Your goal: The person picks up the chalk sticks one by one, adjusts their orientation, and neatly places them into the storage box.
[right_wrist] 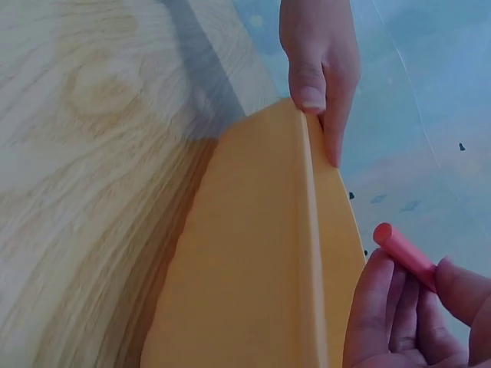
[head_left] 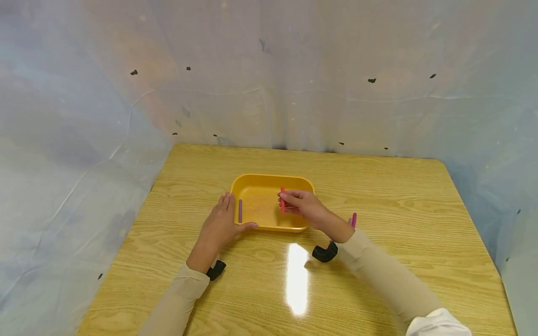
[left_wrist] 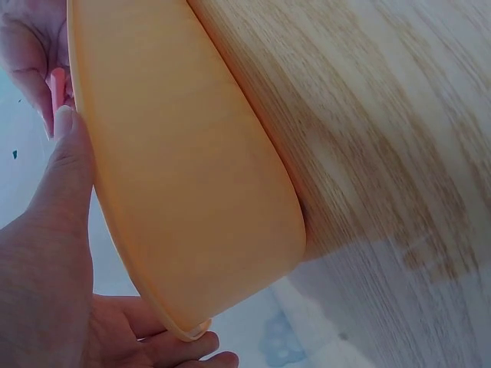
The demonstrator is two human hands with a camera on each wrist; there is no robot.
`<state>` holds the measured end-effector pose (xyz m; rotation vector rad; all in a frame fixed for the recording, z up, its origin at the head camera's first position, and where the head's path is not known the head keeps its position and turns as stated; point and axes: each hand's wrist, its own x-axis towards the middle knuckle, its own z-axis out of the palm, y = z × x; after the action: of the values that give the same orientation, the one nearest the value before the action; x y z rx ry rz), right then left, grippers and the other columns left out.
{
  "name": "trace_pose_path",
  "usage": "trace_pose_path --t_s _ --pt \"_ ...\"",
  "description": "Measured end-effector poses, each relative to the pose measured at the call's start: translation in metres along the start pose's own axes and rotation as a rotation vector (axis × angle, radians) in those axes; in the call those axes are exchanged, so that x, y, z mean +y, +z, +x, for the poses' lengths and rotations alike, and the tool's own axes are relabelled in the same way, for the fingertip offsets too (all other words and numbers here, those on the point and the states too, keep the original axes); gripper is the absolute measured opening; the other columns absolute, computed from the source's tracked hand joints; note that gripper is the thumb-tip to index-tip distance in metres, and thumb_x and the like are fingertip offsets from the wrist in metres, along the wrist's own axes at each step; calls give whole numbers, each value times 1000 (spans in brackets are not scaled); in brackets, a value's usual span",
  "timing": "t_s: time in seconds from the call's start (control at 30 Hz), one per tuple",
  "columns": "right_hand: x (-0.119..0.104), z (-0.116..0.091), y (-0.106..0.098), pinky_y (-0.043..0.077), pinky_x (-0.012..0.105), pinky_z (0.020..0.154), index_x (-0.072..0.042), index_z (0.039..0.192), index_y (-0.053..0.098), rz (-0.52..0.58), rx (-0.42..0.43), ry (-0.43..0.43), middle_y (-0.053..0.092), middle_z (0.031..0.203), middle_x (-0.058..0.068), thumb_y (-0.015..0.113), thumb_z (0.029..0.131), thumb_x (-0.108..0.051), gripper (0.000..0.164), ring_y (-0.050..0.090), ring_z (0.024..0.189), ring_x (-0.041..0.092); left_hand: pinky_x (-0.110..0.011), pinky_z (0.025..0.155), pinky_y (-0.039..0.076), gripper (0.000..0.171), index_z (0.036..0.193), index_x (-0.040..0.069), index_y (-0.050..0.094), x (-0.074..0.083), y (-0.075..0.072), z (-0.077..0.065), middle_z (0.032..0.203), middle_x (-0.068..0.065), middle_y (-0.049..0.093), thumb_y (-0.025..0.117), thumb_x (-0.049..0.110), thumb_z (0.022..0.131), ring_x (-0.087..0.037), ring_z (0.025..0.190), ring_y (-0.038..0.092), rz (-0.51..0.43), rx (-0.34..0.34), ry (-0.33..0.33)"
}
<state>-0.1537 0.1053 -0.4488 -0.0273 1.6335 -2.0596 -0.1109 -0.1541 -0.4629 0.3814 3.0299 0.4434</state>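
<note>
A yellow plastic tray [head_left: 269, 176] stands on the wooden table. My left hand [head_left: 220, 224] grips its near left corner, thumb along the front rim and fingers down the left side. Over the tray's right half, my right hand [head_left: 304, 205] pinches a red chalk stick [right_wrist: 406, 254] between thumb and fingers. The stick is upright in the head view, and its flat round end shows in the right wrist view. A dull purple chalk stick [head_left: 240, 211] lies inside the tray by the left wall.
Beside my right wrist lies a magenta stick [head_left: 354, 220], with another pinkish stick [head_left: 350, 221] partly hidden. Black wrist-worn pieces show under the left wrist [head_left: 216, 270] and right wrist [head_left: 325, 252]. Pale sheeting [head_left: 269, 93] hangs behind the wooden table [head_left: 378, 186].
</note>
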Motion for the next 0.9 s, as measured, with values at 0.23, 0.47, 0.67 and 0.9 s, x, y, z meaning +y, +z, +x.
trace_pose_path --t_s 0.23,0.47,0.67,0.9 --pt "5 10 15 53 31 79 18 123 48 10 43 33 62 105 17 54 95 -12 42 62 99 29 -48 108 23 121 146 -6 16 0 0 1 149 -26 19 42 84 69 -38 136 19 7 -3 1" --pt "6 18 25 53 29 78 16 123 50 9 66 63 54 117 28 54 95 -14 42 61 99 28 -48 108 23 121 146 -6 16 0 0 0 149 -25 18 43 84 69 -37 137 18 1 -6 -6" --pt "4 24 35 53 30 80 16 122 51 14 81 79 55 115 26 54 95 -14 41 58 102 31 -47 108 23 121 146 -6 16 0 0 0 149 -25 18 43 83 69 -37 137 19 10 -9 -8" --pt "7 35 42 54 28 76 15 118 55 36 105 99 61 103 19 59 93 -15 40 62 81 17 -46 108 23 121 146 -6 15 0 -1 1 149 -24 18 43 83 69 -36 137 18 1 -13 -15"
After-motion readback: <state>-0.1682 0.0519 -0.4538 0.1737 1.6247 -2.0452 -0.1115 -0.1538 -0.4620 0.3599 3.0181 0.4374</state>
